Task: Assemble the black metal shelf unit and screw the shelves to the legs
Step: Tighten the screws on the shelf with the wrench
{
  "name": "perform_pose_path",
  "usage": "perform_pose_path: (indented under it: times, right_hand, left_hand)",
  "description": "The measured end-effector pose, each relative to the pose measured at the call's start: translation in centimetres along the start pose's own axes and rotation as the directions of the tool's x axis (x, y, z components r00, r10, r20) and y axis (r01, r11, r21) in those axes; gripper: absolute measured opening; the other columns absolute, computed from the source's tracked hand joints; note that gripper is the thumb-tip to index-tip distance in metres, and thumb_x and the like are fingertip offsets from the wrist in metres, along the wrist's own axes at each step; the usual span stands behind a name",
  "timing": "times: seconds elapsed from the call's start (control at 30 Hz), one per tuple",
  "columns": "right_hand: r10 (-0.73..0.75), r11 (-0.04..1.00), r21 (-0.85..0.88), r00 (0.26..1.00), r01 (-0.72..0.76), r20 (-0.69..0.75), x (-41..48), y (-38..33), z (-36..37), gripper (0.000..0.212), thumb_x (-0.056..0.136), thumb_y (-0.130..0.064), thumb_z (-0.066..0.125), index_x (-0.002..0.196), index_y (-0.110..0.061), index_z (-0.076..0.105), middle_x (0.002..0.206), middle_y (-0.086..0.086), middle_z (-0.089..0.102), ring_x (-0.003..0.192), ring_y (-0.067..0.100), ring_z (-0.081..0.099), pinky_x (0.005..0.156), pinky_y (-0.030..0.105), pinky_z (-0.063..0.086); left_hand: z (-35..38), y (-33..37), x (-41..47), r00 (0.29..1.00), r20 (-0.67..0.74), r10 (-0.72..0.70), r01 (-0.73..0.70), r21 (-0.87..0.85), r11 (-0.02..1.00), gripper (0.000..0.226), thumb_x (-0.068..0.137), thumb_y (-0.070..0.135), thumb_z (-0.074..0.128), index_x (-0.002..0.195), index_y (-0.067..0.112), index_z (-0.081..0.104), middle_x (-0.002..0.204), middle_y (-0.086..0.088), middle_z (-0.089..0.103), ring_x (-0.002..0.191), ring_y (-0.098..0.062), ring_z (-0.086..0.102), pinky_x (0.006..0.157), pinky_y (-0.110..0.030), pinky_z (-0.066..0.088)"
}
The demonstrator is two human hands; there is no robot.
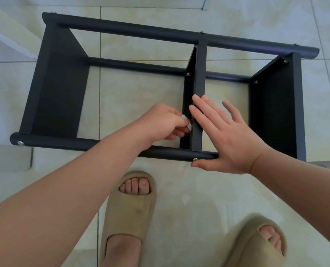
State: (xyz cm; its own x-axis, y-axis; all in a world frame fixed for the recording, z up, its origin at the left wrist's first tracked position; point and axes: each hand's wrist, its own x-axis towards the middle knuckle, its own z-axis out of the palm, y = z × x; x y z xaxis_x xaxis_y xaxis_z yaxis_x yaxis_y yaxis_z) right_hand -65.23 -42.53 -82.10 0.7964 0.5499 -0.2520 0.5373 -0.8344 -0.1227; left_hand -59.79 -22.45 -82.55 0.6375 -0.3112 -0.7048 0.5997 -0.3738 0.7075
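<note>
1. Head view, where it is: your black shelf unit (141, 33) lies on its side on the tiled floor (189, 199), just beyond your slippers (133, 209). The round legs and three shelves are already joined.
2. Done: screw heads show along the far leg, at the near leg's (83, 143) left end, and on the middle shelf (198, 89) and right shelf (272, 116). I judge the job to be near its end.
3. Left: the near leg's right end is hidden under your arm, so you cannot count that joint as finished.
4. Your left hand (160, 122) pinches a small silvery piece (185, 120) against the middle shelf's underside; whether it is a nut or a tool I cannot tell.
5. Your right hand (227, 135) lies flat and open on that shelf's edge, thumb just beside a screw (195, 159) in the near leg.
6. Room: the gap between shelves is narrow for your left hand. White furniture (6, 35) stands close at the frame's left end; the floor towards you gives space.
</note>
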Motion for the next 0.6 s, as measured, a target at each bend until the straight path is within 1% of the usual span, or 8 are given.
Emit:
perform_pose_path:
  times: [0.17, 0.27, 0.37, 0.43, 0.6]
  right_hand:
    - [0.0, 1.0, -0.001, 1.0, 0.0, 0.001, 0.01, -0.01, -0.05, 0.115, 0.082, -0.088, 0.031, 0.162, -0.009, 0.008, 0.171, 0.006, -0.004, 0.157, 0.022, -0.005, 0.124, 0.058, 0.013]
    - [-0.001, 1.0, -0.002, 1.0, 0.001, -0.001, 0.02, -0.04, -0.01, 0.115, 0.082, -0.088, 0.031, 0.162, -0.009, 0.008, 0.171, 0.006, -0.004, 0.157, 0.022, -0.005, 0.124, 0.058, 0.013]
    - [-0.001, 1.0, 0.0, 1.0, 0.001, -0.006, 0.02, -0.05, 0.0, 0.115, 0.082, -0.088, 0.032, 0.162, -0.009, 0.009, 0.17, 0.007, -0.003, 0.157, 0.022, -0.004, 0.123, 0.059, 0.014]
    - [-0.001, 1.0, 0.004, 1.0, 0.001, -0.008, 0.01, -0.03, -0.02, 0.115, 0.082, -0.087, 0.032, 0.162, -0.009, 0.009, 0.171, 0.007, -0.003, 0.157, 0.023, -0.003, 0.123, 0.059, 0.015]
    - [-0.001, 1.0, 0.004, 1.0, 0.001, -0.003, -0.02, -0.02, -0.03, 0.115, 0.082, -0.088, 0.031, 0.162, -0.009, 0.007, 0.171, 0.006, -0.004, 0.157, 0.022, -0.004, 0.123, 0.059, 0.014]
  left_hand:
    - [-0.08, -0.02, -0.08, 0.999, 0.04, -0.024, 0.023, 0.022, 0.999, 0.009, 0.095, 0.02, 0.063, 0.086, 0.017, 0.066, 0.074, 0.004, 0.075, 0.067, -0.006, 0.069, 0.067, -0.025, 0.049]
    - [-0.02, 0.21, -0.12, 0.996, 0.066, -0.057, 0.058, -0.009, 0.998, 0.008, 0.095, 0.02, 0.063, 0.087, 0.018, 0.064, 0.074, 0.002, 0.075, 0.068, -0.009, 0.07, 0.067, -0.026, 0.05]
    - [-0.03, 0.31, -0.15, 0.988, 0.098, -0.118, 0.124, -0.054, 0.991, 0.01, 0.095, 0.016, 0.062, 0.085, 0.014, 0.064, 0.073, 0.0, 0.075, 0.071, -0.012, 0.072, 0.065, -0.024, 0.053]
    - [-0.04, 0.3, -0.13, 0.984, 0.115, -0.136, 0.143, -0.053, 0.988, 0.011, 0.095, 0.014, 0.06, 0.085, 0.011, 0.064, 0.074, -0.001, 0.075, 0.072, -0.013, 0.072, 0.064, -0.024, 0.053]
    - [-0.21, 0.14, -0.02, 0.985, 0.139, -0.097, 0.097, 0.011, 0.995, 0.013, 0.096, 0.012, 0.056, 0.087, 0.009, 0.065, 0.072, 0.0, 0.075, 0.069, -0.01, 0.071, 0.064, -0.022, 0.052]
